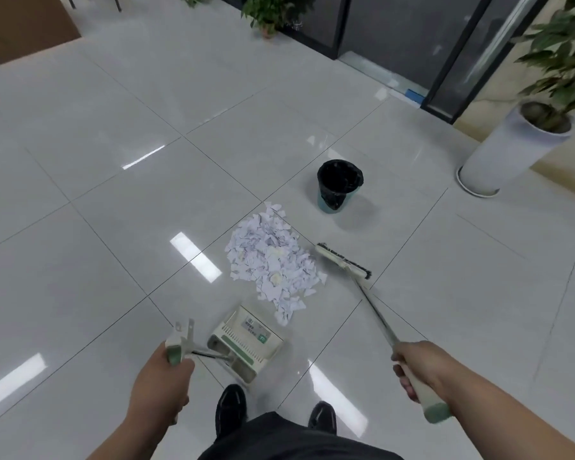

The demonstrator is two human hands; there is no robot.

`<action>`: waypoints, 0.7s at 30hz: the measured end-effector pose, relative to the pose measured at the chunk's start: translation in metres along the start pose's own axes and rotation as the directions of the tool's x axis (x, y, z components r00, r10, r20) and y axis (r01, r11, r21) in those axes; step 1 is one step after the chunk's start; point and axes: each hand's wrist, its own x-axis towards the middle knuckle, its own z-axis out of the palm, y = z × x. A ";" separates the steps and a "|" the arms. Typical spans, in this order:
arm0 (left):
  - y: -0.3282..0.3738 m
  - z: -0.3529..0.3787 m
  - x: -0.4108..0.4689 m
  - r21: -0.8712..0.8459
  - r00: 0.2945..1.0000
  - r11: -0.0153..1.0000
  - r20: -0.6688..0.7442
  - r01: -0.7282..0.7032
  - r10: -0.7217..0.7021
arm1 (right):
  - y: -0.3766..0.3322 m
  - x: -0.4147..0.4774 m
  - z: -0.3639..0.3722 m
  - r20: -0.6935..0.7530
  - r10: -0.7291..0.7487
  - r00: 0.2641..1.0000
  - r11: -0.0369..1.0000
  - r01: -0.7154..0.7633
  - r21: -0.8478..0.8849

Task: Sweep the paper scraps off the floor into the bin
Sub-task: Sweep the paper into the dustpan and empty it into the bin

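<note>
Both hands are busy with tools: the left hand point(166, 383) has its fingers curled round the green-tipped dustpan handle point(175, 350), and the right hand point(419, 366) is wrapped round the broom grip point(427, 400), with the green end of the grip sticking out below the fist. Taking the pile of paper scraps point(273, 260) as the marker, the dustpan point(246, 340) stands on the floor point(113, 194) just on the near left side of the pile, its mouth turned toward the nearest scraps, which lie right at its lip. No paper shows inside the pan. The pile itself is one dense heap with only a few loose pieces at its edges. The broom head point(343, 261) sits just to the right of the pile, close beside it; whether its bristles touch any scrap cannot be told. The bin point(339, 187), lined with a black bag, stands upright beyond the pile and a little to the right, near but apart from it. By this reading the gathering is done, while pushing the heap into the pan and tipping it into the bin are both not yet done.
</note>
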 end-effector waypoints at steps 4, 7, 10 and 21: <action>-0.010 0.018 -0.013 0.011 0.997 1.000 -0.072 0.026 -0.025 | 0.011 0.035 -0.013 0.030 -0.010 1.000 0.997 0.012 -0.080; -0.017 0.028 -0.013 0.009 0.994 0.998 -0.088 0.067 -0.065 | 0.020 0.052 -0.017 0.026 -0.048 0.999 0.988 0.051 -0.145; -0.021 0.037 -0.006 -0.014 0.993 0.996 -0.073 0.089 -0.090 | 0.023 0.065 -0.020 0.032 -0.094 0.995 0.986 0.097 -0.136; -0.004 0.059 0.041 -0.084 1.000 0.996 0.008 0.013 -0.013 | 0.060 0.063 0.026 0.157 0.027 0.987 0.960 0.018 -0.280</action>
